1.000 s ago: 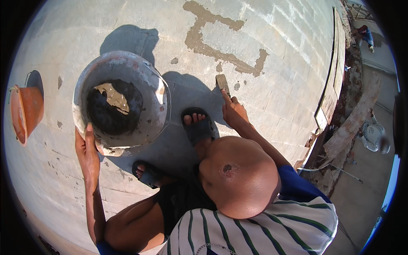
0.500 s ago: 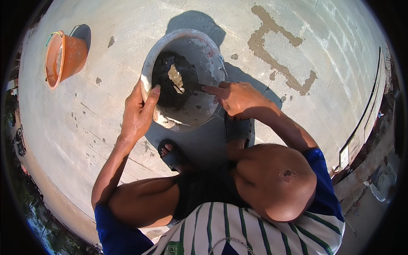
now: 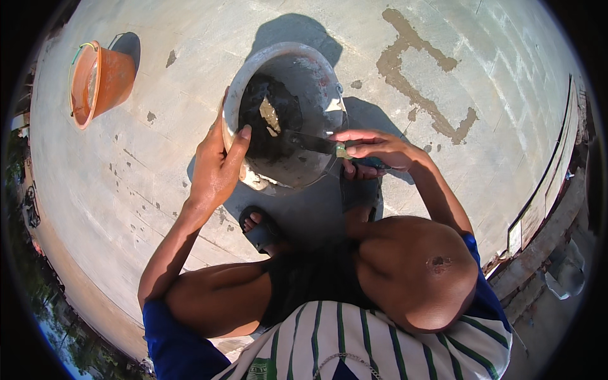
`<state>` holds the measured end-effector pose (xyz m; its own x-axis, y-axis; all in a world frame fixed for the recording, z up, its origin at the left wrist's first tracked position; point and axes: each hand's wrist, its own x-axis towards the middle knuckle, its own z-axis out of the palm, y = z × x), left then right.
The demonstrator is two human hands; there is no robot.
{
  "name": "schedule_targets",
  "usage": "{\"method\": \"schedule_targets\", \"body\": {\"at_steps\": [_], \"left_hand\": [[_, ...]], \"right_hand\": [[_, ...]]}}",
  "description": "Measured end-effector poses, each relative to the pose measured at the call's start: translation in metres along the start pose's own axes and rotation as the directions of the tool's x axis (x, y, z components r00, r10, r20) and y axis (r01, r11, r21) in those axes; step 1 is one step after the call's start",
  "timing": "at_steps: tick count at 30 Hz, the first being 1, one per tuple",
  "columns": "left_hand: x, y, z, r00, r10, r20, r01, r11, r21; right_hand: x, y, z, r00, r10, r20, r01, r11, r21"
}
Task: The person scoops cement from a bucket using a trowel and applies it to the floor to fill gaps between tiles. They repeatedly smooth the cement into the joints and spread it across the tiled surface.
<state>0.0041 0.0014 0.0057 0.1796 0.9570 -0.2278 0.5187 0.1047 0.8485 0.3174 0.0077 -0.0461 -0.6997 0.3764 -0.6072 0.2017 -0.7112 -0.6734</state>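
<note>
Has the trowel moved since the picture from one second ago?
Yes. Judged against the mortar patch on the floor, the trowel has moved left, from just beside the patch to the mouth of the grey bucket.

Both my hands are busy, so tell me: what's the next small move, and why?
Probably slide the putty knife under some wet mortar: your right hand has it reaching into the grey bucket, pointed toward the mortar, and your left hand grips the bucket, which should keep it steady.
</note>
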Motion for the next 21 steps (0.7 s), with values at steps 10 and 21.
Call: {"method": "schedule_targets", "body": {"at_steps": [10, 21], "left_hand": [[-0.007, -0.006, -0.001, 0.965, -0.206, -0.164, 0.188, 0.975, -0.116], [-0.004, -0.004, -0.003, 0.948, -0.31, -0.067, 0.299, 0.945, -0.134]], "right_hand": [[-0.107, 0.102, -0.018, 0.666, -0.158, -0.729, 0.458, 0.858, 0.232], [-0.112, 0.127, -0.059, 0.462, -0.454, -0.762, -0.638, 0.427, -0.641]]}}
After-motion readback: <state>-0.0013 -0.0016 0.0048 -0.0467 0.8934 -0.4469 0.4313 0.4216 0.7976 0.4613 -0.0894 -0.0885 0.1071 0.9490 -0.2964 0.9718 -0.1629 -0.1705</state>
